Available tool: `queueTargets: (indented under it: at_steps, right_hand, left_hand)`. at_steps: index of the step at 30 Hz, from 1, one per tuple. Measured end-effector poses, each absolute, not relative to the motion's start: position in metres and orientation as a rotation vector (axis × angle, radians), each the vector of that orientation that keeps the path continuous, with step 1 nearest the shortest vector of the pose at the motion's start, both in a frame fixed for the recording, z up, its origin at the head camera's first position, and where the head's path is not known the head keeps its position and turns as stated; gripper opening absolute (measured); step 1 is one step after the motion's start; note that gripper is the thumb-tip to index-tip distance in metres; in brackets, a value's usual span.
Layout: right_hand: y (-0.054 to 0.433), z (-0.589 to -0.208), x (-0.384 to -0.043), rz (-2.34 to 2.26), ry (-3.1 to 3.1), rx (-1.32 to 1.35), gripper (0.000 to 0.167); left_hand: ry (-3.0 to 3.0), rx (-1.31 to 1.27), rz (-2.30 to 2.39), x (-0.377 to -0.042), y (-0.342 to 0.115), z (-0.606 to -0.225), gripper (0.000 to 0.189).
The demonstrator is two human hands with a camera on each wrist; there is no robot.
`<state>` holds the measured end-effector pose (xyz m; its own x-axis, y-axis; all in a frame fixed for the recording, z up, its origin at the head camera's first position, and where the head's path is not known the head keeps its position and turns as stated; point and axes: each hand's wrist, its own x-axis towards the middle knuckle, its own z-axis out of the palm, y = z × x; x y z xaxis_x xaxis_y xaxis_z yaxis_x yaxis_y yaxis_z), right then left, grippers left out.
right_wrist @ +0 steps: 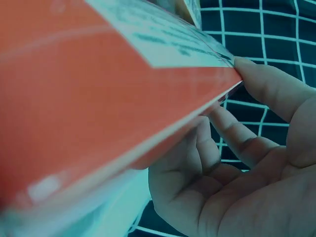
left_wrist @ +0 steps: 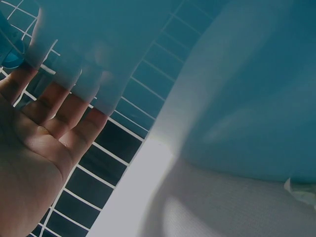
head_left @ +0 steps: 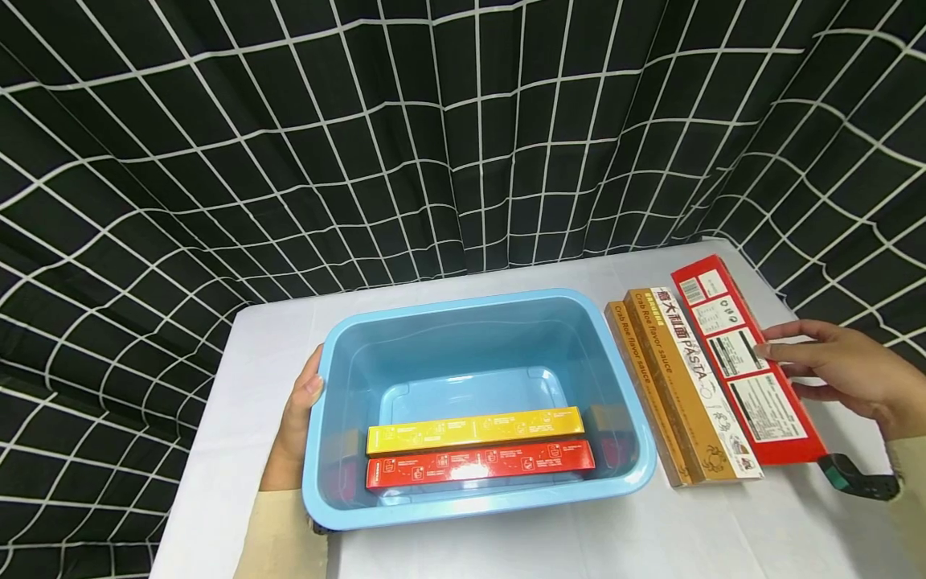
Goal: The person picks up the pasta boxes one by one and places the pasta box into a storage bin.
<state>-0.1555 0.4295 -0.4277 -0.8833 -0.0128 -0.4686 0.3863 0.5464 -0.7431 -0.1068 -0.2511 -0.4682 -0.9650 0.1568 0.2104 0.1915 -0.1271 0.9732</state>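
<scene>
A light blue plastic tub (head_left: 463,508) stands on the white table. My left hand (head_left: 292,422) grips its left rim, thumb over the edge; in the left wrist view, the fingers (left_wrist: 69,108) lie against the outer wall. Inside the tub, a yellow box (head_left: 473,429) and a red box (head_left: 481,465) stand on edge side by side. Right of the tub, my right hand (head_left: 842,366) holds another flat red box (head_left: 748,362) with white label panels. The thumb (right_wrist: 271,86) is on its top face and the other fingers reach underneath, tilting it.
Between the tub and the held box lie two brown pasta boxes, one with a white printed top (head_left: 698,386) and one partly beneath it (head_left: 647,394). A black curtain with white grid lines (head_left: 463,145) hangs behind the white tabletop (head_left: 249,362).
</scene>
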Motion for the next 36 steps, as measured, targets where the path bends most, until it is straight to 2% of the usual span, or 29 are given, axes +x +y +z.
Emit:
queueTargets:
  at_steps: [17,31,36]
  right_hand:
    - [0.42,-0.415,-0.154,-1.147,2.517,0.232,0.065]
    - [0.415,-0.408,-0.155,-1.141,2.551,0.232,0.067]
    - [0.417,-0.412,-0.154,-1.143,2.575,0.25,0.073]
  left_hand:
    - [-2.045,-0.417,-2.287,-0.111,-0.251,-0.469,0.065]
    - [-2.044,-0.438,-2.318,-0.109,-0.252,-0.467,0.063]
    - [-2.045,-0.425,-2.313,-0.11,-0.251,-0.467,0.064]
